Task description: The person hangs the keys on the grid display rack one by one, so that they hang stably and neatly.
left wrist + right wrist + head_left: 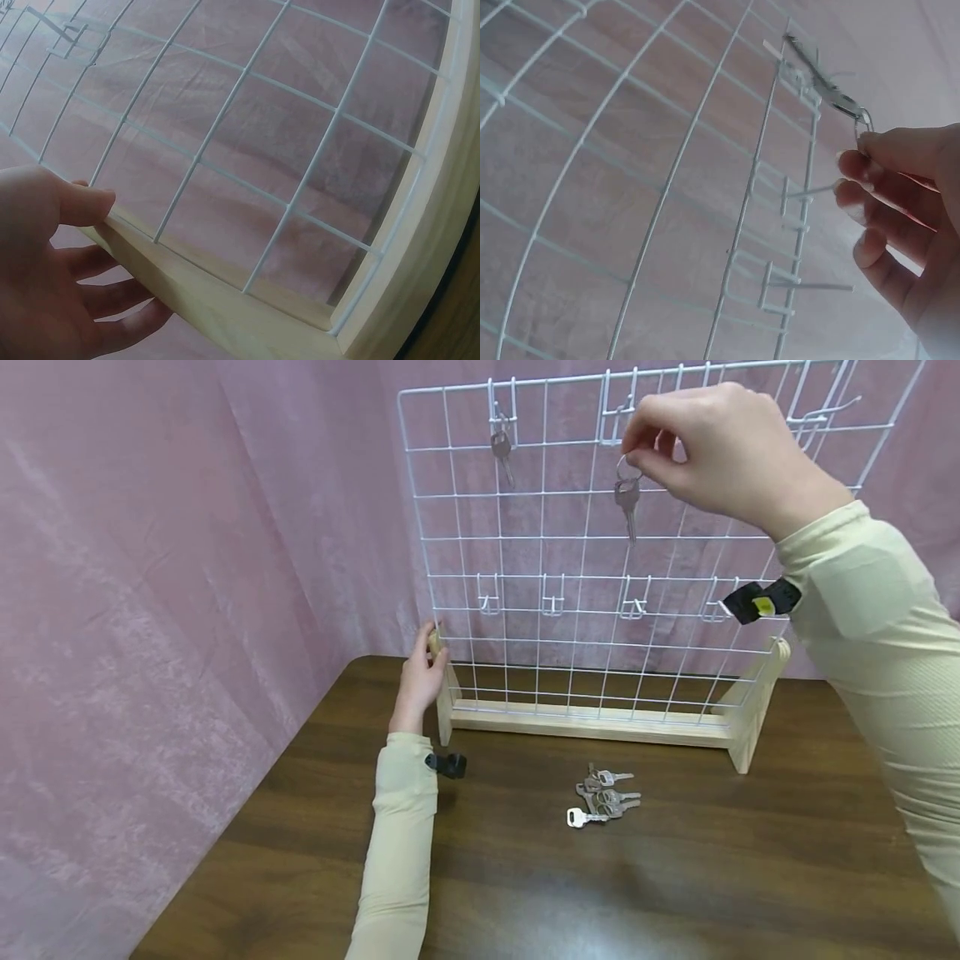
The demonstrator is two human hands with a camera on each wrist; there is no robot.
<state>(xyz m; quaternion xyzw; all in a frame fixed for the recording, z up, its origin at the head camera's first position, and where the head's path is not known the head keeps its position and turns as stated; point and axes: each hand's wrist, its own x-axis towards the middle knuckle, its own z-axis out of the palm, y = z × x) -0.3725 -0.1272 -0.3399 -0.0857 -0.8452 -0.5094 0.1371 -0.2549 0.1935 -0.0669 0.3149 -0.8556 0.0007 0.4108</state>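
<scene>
High in front of the white wire grid [542,493], my right hand [727,456] pinches a small metal ring [864,124] between thumb and index finger. A silver key [627,502] dangles from that ring, near a white hook [617,422] on the grid's top row. In the right wrist view the hand's other fingers [889,199] are bent and hold nothing. My left hand [420,672] grips the left upright of the wooden stand [210,307], its thumb on one side and fingers on the other. Another key [501,447] hangs from the top-left hook.
A small pile of loose keys [600,797] lies on the brown wooden table [517,860] in front of the stand. Several short hooks, such as the left one [489,602], line a lower row. A longer hook [828,414] juts out at upper right. Pink cloth [187,568] hangs behind.
</scene>
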